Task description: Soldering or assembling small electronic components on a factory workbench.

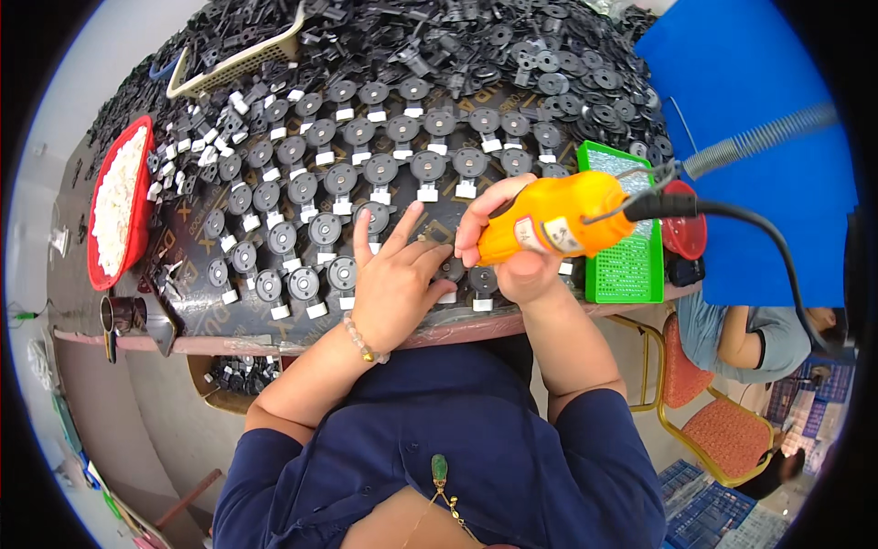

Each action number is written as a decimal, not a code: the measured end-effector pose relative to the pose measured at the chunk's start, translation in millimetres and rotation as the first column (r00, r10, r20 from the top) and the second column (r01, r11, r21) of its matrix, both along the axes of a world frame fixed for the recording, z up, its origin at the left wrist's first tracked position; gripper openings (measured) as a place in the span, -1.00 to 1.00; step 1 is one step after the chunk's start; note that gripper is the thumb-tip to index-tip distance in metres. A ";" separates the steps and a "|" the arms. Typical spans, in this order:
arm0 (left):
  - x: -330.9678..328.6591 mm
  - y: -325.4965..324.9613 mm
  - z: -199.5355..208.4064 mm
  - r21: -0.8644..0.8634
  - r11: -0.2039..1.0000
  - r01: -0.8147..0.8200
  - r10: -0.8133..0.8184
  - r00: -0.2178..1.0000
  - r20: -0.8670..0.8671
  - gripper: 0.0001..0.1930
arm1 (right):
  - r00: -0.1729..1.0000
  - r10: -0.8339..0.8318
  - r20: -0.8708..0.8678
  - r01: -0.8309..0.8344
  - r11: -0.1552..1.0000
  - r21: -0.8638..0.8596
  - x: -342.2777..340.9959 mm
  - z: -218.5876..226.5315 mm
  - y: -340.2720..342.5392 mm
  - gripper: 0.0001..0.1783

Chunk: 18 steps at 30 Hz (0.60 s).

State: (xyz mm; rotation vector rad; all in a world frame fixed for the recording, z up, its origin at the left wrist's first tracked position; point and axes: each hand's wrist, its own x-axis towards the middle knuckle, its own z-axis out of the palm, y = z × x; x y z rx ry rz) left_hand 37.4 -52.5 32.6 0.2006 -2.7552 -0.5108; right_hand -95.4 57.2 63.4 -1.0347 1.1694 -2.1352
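Observation:
My right hand (530, 277) is wrapped round an orange electric screwdriver (558, 220), whose black cable leads off to the right. The driver's tip is hidden behind my fingers. My left hand (398, 274) lies over the rows of parts with its fingers spread. Its thumb and fingertips touch or hover at a black round part with a white end piece (446, 291), mostly covered by the hand. Several like parts stand in rows on the dark tabletop, among them a black disc piece (428, 166) beyond my fingers and another (343, 273) to the left.
A green tray (626, 298) of small metal pieces lies right, beside a red bowl (686, 236). A red basin (142, 240) of white pieces stands left. Loose black parts (393, 46) heap behind, with a cream basket (240, 66). A coiled hose (759, 142) hangs right; a person (745, 339) sits beyond.

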 end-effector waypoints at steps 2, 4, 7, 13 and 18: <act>2.3 1.1 0.7 0.006 1.000 -0.006 0.006 1.000 -0.008 -0.59 | 0.996 0.057 0.074 -0.048 0.992 -0.115 -9.8 -3.5 12.1 -0.20; 1.8 0.4 1.0 -0.013 1.000 -0.008 0.008 1.000 -0.020 -0.59 | 0.998 0.029 0.054 -0.011 0.950 -0.311 -23.8 2.0 30.0 -0.24; 3.6 3.4 3.7 -0.019 1.000 -0.017 0.016 0.999 -0.048 -0.60 | 0.903 -0.381 -0.197 0.364 0.924 -0.119 -54.0 14.5 89.0 -0.17; 2.8 19.6 5.2 -0.021 1.000 0.007 -0.008 1.000 -0.024 -0.60 | 0.709 -0.639 -0.299 0.668 0.744 -0.006 -94.9 -2.5 154.8 -0.28; 0.4 21.9 4.3 -0.043 0.999 -0.008 0.006 0.999 -0.039 -0.54 | 0.725 -0.638 -0.260 0.658 0.753 -0.016 -98.7 -11.8 162.3 -0.27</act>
